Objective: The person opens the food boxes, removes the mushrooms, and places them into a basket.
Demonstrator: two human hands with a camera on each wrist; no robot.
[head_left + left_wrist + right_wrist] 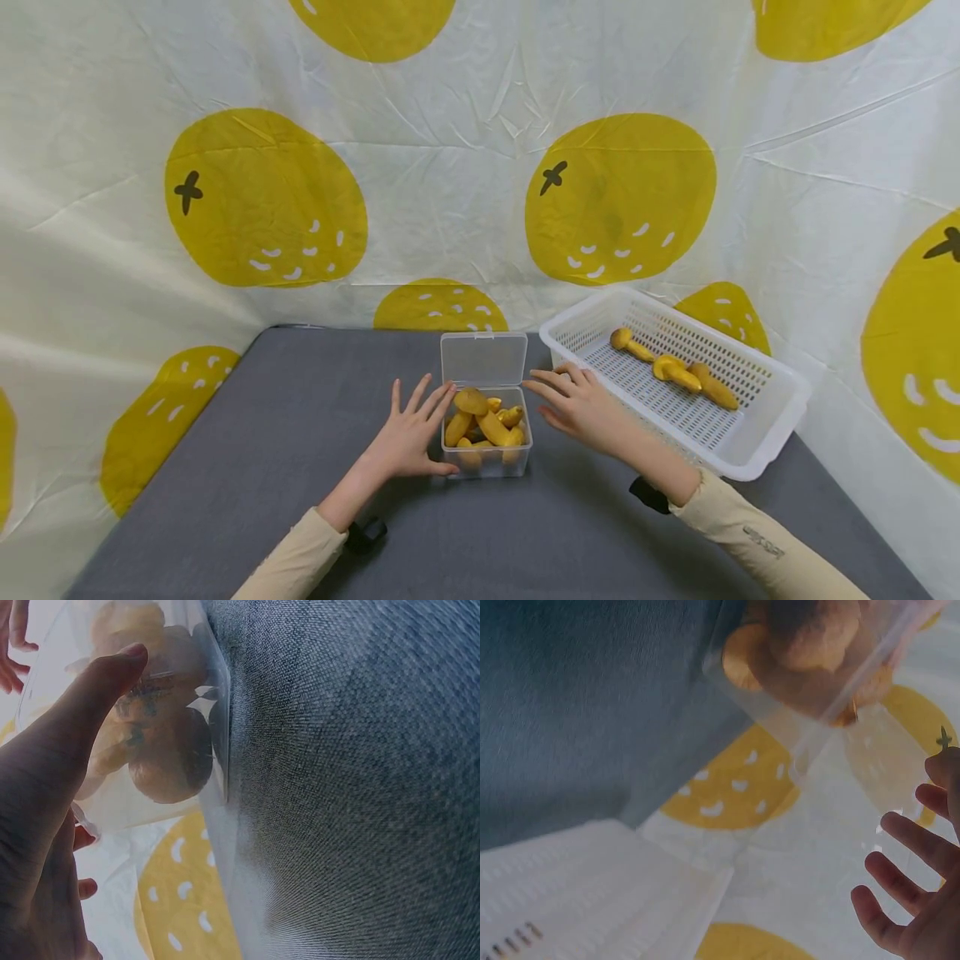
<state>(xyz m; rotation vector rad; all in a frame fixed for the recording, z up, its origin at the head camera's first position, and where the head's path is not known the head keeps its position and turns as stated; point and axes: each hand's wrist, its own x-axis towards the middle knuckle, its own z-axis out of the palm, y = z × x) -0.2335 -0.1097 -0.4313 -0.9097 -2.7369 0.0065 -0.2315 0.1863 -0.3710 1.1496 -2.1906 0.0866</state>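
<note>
A small clear plastic box [487,463] holds several yellow-brown mushrooms [471,402], its hinged lid [483,358] standing up at the back. My left hand [408,437] is at the box's left side, fingers spread, thumb by the front left corner; in the left wrist view the thumb [112,675] lies in front of the clear wall. To the right of the box, my right hand [577,408] hovers with spread, slightly bent fingers and holds nothing. The right wrist view shows the box's mushrooms [810,637] apart from the right fingers [900,877].
A white perforated basket [757,454] sits tilted at the right, with three mushrooms [716,388] inside. Grey cloth [300,417] covers the table. Behind it hangs a white curtain [450,208] with yellow fruit shapes.
</note>
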